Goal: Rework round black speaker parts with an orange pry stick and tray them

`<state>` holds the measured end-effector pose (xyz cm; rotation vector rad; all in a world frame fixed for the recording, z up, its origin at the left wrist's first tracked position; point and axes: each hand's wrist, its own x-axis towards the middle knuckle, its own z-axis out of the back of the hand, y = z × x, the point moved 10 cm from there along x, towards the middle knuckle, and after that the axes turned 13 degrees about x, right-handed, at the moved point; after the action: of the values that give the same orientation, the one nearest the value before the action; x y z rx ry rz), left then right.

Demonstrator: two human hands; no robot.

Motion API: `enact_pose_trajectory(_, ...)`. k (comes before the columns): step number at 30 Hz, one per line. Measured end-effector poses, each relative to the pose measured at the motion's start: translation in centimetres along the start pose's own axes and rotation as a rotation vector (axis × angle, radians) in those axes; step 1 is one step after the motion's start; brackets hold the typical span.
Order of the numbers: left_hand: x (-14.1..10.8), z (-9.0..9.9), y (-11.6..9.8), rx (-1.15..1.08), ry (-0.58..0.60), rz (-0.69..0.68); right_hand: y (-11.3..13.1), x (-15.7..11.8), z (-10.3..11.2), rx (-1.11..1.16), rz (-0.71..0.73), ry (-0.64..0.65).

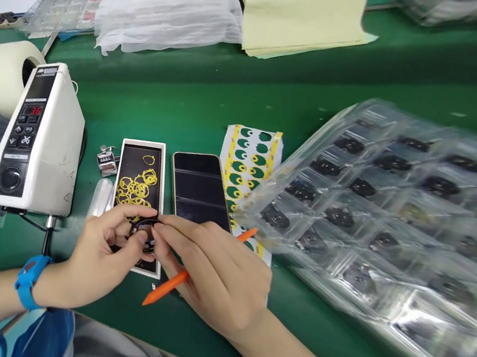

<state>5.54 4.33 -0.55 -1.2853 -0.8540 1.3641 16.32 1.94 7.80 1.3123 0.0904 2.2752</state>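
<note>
The left hand (102, 259), blue wristband (30, 280) worn, is narrowed in a pinch on a small round dark part (149, 229), held up over a white-rimmed box (135, 159) where yellow rings (138, 187) are heaped; now the part's right side is met by the right hand's (221, 274) fingertips, an orange stick (168, 289) being gripped in that same hand; beyond it a phone (203, 184) is laid screen up, partly hidden; beside that, a yellow-and-white sticker sheet (246, 171) is spread; farther right, dark pieces (340, 216) are held in clear compartment trays (361, 308).
</note>
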Motion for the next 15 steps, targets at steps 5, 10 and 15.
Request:
enact_pose_trajectory(5, -0.1, 0.4, -0.8, 0.095, -0.041, -0.102, 0.0, 0.0, 0.1, -0.004, 0.017, 0.021)
enact_pose_trajectory(10, -0.3, 0.3, -1.4, 0.164, -0.050, -0.159, 0.3, 0.2, -0.1, -0.016, 0.027, 0.040)
enact_pose_trajectory(15, -0.4, 0.2, -1.9, 0.155, -0.060, -0.196, 0.3, 0.0, 0.1, -0.040, -0.002, -0.006)
